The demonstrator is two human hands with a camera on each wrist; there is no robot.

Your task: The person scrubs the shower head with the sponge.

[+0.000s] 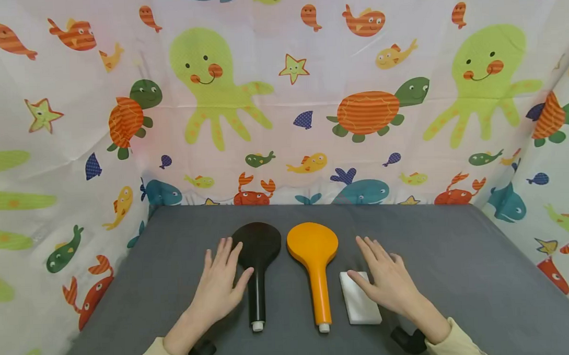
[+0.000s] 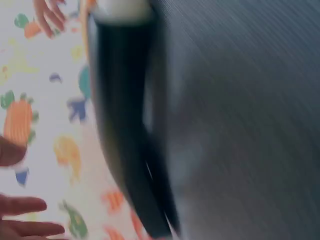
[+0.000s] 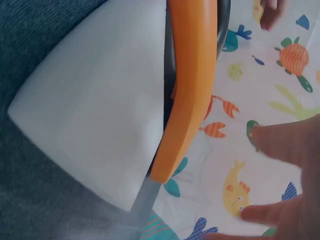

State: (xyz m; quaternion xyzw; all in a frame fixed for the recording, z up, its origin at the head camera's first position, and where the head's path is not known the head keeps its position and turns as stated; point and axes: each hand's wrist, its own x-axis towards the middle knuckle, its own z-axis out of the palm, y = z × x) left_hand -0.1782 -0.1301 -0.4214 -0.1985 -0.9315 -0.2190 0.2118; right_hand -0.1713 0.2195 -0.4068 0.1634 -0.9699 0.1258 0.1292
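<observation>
black paddle [image 1: 258, 258] lies just right of the left grip [image 1: 221, 288], the nearer hand, its long axis running near to far, that grip spread apart, holding nothing.

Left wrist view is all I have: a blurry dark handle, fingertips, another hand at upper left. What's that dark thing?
Observer: The head view shows a black paddle with a broad, round end.
Visitor: What's near the right hand?
Observer: A white slab, partly hidden by it in the head view.
Visitor: And between the white slab and the black paddle?
Observer: An orange paddle, also round at its far end.
</observation>
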